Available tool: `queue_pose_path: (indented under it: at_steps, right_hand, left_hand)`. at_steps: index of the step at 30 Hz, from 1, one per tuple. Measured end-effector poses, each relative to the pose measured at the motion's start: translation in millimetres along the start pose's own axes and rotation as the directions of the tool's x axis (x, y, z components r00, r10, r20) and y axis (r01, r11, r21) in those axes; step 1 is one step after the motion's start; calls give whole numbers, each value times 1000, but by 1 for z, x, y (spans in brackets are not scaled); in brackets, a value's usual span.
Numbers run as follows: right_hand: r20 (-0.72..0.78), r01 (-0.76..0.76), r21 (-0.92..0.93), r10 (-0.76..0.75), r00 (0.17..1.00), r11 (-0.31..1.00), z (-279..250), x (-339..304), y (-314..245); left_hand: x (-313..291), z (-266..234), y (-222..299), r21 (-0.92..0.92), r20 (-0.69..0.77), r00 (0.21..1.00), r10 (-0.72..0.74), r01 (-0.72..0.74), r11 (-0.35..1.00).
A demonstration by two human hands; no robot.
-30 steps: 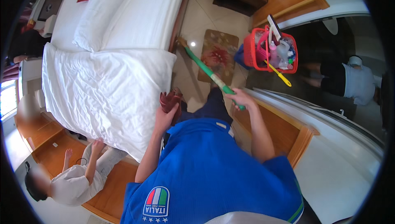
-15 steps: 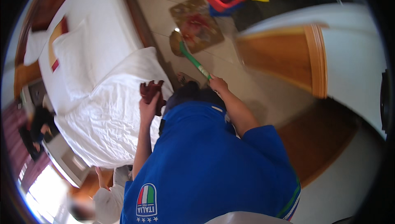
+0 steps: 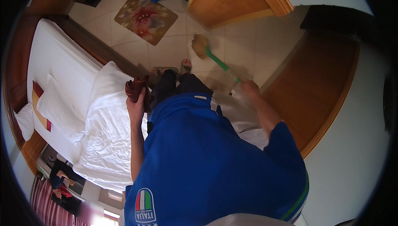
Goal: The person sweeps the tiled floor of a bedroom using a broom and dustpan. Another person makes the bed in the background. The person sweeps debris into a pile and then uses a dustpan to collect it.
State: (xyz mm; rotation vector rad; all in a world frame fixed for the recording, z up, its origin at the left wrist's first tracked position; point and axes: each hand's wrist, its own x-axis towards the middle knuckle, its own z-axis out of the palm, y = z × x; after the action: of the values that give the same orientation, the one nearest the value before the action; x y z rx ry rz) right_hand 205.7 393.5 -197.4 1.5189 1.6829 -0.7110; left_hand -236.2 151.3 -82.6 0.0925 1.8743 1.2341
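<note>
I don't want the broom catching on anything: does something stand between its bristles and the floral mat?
Nothing visible stands between the broom's bristles and the floral mat; only floor tiles show there. The sandalled feet are off that line.

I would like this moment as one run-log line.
left hand: holds dark-red bundle; right hand: grips green-handled broom; floral mat: on tiled floor

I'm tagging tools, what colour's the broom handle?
The handle is mostly green, best in head view.

Person's right hand (image 3: 248,88), right of centre: grips green-handled broom (image 3: 217,60), head upper centre | Left hand (image 3: 135,106), left of centre: clasps bunched reddish-brown cloth (image 3: 136,88) | Floral mat (image 3: 146,18): upper left
</note>
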Motion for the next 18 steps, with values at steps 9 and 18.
queue_pose_path:
  at_steps: [9,18]
  right_hand:
    - [-55,204,271,-196,979,941,-17,-14,-64]
    - [124,-74,391,27,992,918,88,63,-79]
  left_hand:
    - [-10,42,-5,141,108,993,47,-62,988]
    - [-4,1,-12,230,195,980,30,-75,970]
